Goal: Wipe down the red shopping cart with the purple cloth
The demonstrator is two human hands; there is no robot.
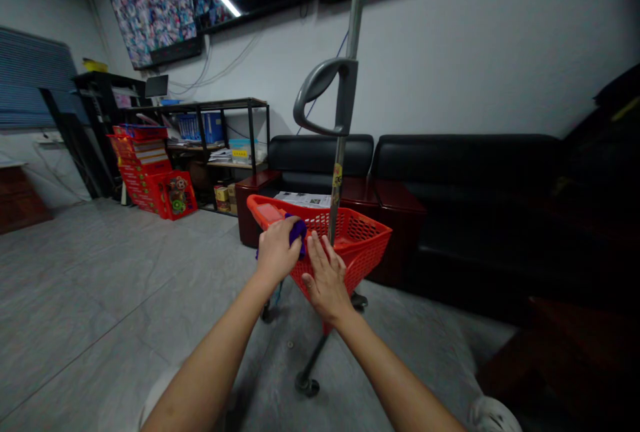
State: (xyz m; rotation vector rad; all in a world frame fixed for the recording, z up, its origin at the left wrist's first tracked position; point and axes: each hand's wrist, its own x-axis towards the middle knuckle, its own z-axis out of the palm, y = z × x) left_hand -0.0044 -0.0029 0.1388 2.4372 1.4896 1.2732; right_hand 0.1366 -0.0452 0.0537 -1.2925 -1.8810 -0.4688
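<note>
A: How do the hands stand?

B: The left hand has its fingers closed around a purple cloth, at nine o'clock of the red basket. The right hand, at about six o'clock, has its fingers straight, gripping nothing; whether they press the basket, one cannot tell.

A: And how far is the work?

B: It seems under way, because the cloth is at the basket's rim. Which parts are done and which are left, nothing shows clearly. Neither hand grips the pole.

A: What is hidden?

B: The hands cover some near rim and much of the cloth. The pole leaves the view at twelve o'clock. Farther, at two o'clock, the black sofa sinks into darkness. The screens, at eleven, are too detailed to read.
</note>
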